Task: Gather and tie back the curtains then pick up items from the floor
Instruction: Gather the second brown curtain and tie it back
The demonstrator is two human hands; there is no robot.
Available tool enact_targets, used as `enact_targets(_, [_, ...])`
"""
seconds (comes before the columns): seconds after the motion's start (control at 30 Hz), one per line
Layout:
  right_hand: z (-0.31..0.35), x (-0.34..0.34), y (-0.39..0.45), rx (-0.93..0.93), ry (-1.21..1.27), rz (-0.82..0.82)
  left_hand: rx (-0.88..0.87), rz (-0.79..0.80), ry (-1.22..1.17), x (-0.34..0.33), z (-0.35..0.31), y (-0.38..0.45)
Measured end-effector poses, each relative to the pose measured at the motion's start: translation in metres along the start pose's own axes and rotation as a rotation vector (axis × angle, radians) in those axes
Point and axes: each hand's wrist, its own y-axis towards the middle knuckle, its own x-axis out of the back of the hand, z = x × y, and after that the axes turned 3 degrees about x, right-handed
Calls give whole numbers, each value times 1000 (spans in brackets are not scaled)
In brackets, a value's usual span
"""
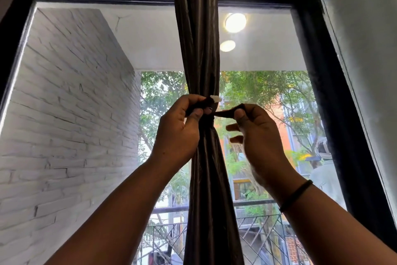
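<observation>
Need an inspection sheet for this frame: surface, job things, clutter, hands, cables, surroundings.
Surface: nothing seen; floor out of view.
Job's things: dark curtain gathered into one bunch in front of the window; dark tie strap wrapped round it at hand height, white patch at one end, ends not yet joined.
Clutter: nothing seen.
Hands: left hand grips the strap end with the white patch against the curtain; right hand pinches the other end, remaining fingers loose; dark band on right wrist.
Cables: nothing seen.
Surroundings: white brick wall left, balcony railing, trees, buildings outside.
</observation>
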Motion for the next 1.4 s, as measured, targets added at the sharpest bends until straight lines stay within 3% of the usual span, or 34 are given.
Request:
enact_targets(0.1, [3, -1, 11, -377, 296, 18, -68, 64, -43, 1, -2, -8])
enact_targets(0.17, [7, -5, 22, -524, 396, 21, -210, 79, 50, 0, -5, -15])
enact_targets(0.27, [13, -9, 44, -617, 397, -39, -460, 145, 246, -1, -6, -27])
enact_targets(0.37, [14, -13, 64, -633, 229, -5, -441, 148, 244, -4, -5, -36])
enact_targets(0.53, [-1, -27, 66, -566, 38, 92, -288, 69, 197, -5, -3, -48])
enact_targets(0.63, [-4, -38, 66, -537, -5, 28, -176, 58, 151, 3, 3, -52])
enact_targets(0.77, [2, -31, 67, -311, -161, -19, 163, 185, -70, 23, -3, -29])
enact_targets(0.87, [24, -32, 90, -128, -160, -56, 278, 90, -200, 40, -20, 19])
enact_targets(1.0, [53, -54, 131, -24, -260, 35, 275, -140, 94, 40, -35, 107])
enact_targets(1.13, [52, -76, 158, 29, -529, 86, 338, -49, 457, 20, -24, 156])
enact_targets(1.3, [27, -77, 153, 143, -764, 82, 274, -141, 624, -6, 0, 150])
enact_targets(1.4, [18, -75, 144, 214, -765, -34, 122, -304, 495, -15, 8, 132])
